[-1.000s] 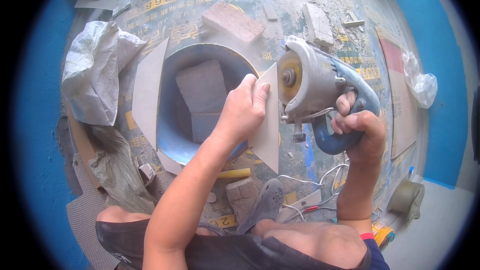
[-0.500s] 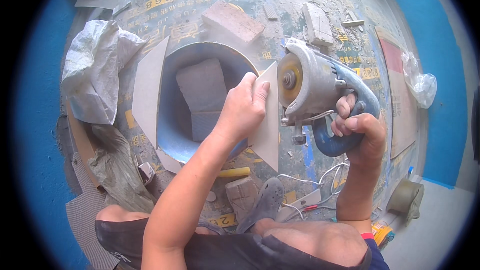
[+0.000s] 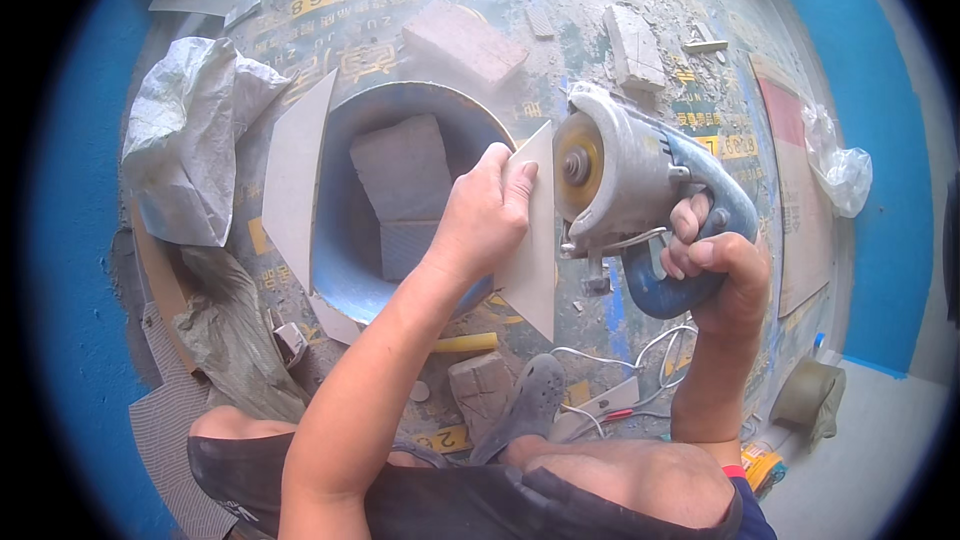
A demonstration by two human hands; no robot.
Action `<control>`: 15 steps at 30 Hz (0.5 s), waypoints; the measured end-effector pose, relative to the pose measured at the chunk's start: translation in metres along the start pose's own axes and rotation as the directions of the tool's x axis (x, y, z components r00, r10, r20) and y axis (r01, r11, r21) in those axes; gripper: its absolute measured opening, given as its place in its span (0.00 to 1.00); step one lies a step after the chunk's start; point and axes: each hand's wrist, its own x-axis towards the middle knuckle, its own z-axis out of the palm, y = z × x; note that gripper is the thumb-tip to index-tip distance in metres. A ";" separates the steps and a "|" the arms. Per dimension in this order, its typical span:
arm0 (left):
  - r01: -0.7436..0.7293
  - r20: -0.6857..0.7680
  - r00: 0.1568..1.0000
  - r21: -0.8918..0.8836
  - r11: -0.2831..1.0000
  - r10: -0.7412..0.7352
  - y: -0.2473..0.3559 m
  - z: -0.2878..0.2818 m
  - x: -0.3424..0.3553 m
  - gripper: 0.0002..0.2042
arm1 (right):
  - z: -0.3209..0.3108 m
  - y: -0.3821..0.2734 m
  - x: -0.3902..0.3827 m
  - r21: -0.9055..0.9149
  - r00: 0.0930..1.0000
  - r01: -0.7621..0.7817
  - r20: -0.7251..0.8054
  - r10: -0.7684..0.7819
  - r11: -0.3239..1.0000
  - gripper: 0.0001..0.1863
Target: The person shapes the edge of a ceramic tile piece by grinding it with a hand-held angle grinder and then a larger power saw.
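My left hand [image 3: 488,208] grips a pale, pointed piece of tile [image 3: 533,275], thumb on its face, and holds it upright at the right rim of a blue bucket [image 3: 345,292]. My right hand [image 3: 722,258] is wrapped round the blue handle of a circular saw [image 3: 625,165] with a grey guard. Its round yellowish blade [image 3: 577,166] faces the tile's right edge, close to it; whether they touch I cannot tell. Inside the bucket lie square tile pieces [image 3: 402,168]. Another pale tile piece [image 3: 292,190] leans on the bucket's left side.
Hazy dust hangs around a brick-like block [image 3: 465,43] beyond the bucket. A second block [image 3: 635,48] lies beyond the saw. White cables [image 3: 655,360] run near my shoe [image 3: 533,395]. A white sack [image 3: 195,140] lies at left, a clear plastic bag [image 3: 838,165] at right.
The saw has dropped very slightly toward me beside the tile. Dust over the far block has grown thicker. My left hand and the tile have barely moved.
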 end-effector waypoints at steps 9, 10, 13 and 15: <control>-0.005 -0.003 1.000 -0.004 1.000 0.005 0.000 0.001 0.000 0.14 | 0.002 0.000 -0.004 0.031 0.999 0.007 -0.038 -0.006 1.000 0.15; -0.007 -0.005 1.000 -0.003 1.000 0.006 0.000 0.001 0.000 0.14 | 0.002 0.000 -0.004 0.033 0.999 0.008 -0.040 -0.006 0.999 0.15; -0.010 -0.011 1.000 -0.002 1.000 0.010 0.000 0.001 0.000 0.14 | 0.002 0.001 -0.006 0.042 0.999 0.009 -0.046 -0.007 0.999 0.15; -0.014 -0.020 1.000 -0.002 1.000 0.014 -0.001 0.001 0.000 0.14 | 0.003 0.002 -0.007 0.052 0.999 0.009 -0.047 -0.007 0.999 0.15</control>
